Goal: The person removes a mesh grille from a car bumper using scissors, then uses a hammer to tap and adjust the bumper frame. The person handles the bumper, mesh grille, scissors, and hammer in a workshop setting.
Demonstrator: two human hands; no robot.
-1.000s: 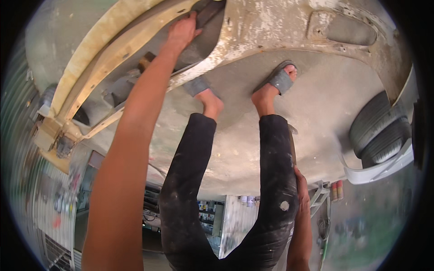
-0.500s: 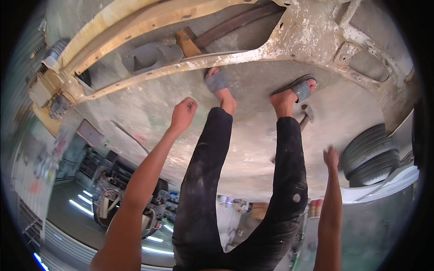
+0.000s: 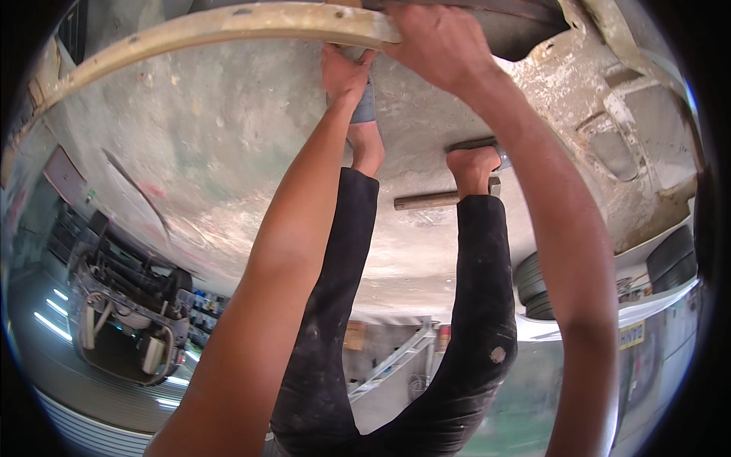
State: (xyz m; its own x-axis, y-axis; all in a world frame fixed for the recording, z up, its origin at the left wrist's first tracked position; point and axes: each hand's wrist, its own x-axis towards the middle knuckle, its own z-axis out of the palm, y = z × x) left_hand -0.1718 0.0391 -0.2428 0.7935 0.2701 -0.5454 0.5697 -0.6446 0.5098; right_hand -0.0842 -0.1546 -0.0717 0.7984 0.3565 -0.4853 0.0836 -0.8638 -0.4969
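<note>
Both my hands are up at the curved, tan metal rail (image 3: 190, 30) of a large body panel with flaking paint (image 3: 575, 76). My left hand (image 3: 346, 70) grips the rail's underside near the top centre, its fingertips partly hidden. Just right of it, my right hand (image 3: 440, 44) is wrapped over the same rail, fingers largely out of sight. A wooden-handled hammer (image 3: 422, 201) lies on the concrete floor beside my right foot (image 3: 470, 161). My left foot (image 3: 365, 145), in a grey sandal, is below my left hand.
Stacked black tires (image 3: 668, 255) and a white curved bumper-like part (image 3: 609, 315) lie at the right. A partly stripped vehicle (image 3: 126, 320) appears at lower left, a metal ladder (image 3: 384, 369) beyond my legs. A dark curved part (image 3: 137, 183) rests on the floor at left.
My left hand left the panel, then returned to it. My right hand rose from beside my knee onto the rail. The hammer now lies flat by my right foot.
</note>
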